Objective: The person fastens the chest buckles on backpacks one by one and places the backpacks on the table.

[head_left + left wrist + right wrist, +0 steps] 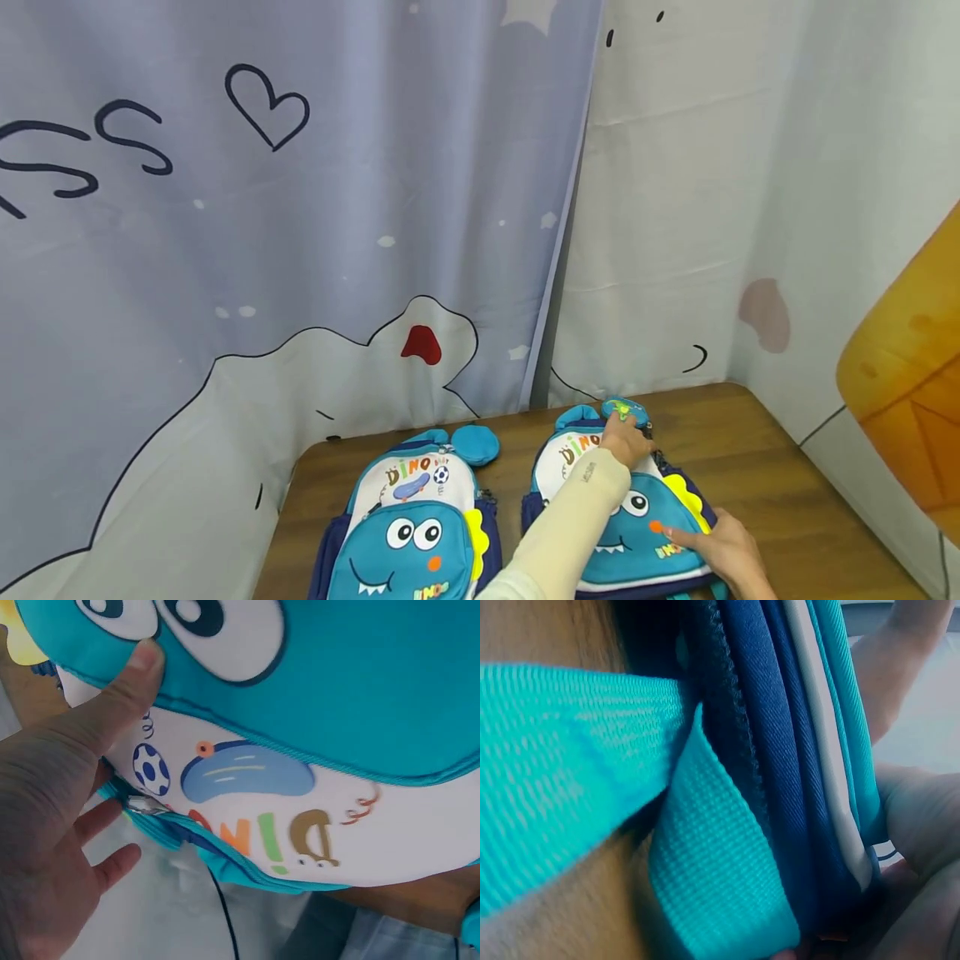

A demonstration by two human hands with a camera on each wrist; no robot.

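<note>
Lying on brown wooden bench (780, 492), right of twin dinosaur backpack (408, 550): teal-white-navy fabric dinosaur backpack (637, 542). Left hand (628, 440): fingers spread, thumb on front. Right hand (723, 546): fingers pinching lower corner. Probably light, soft; best held by teal top loop (576, 417).

Left bag (408, 518), nearer the worktop's (780, 475) left edge: upper panel (412, 475) reads "DINO" in multicoloured letters; small characters beside it are illegible. A second word low on the bag's face is only partly legible, "INO".

Right bag (641, 550), nearer the right edge: "DINO" on its upper part; the left-wrist view shows "D", "I" and "N" inverted, the last letter mostly hidden. A low word reads "INO" in part.

Curtain (337, 217), beyond the far edge: black "S" (135, 137), outlined heart (276, 98) to its right.

Sleeve (573, 521): small mark (588, 472), illegible.
</note>
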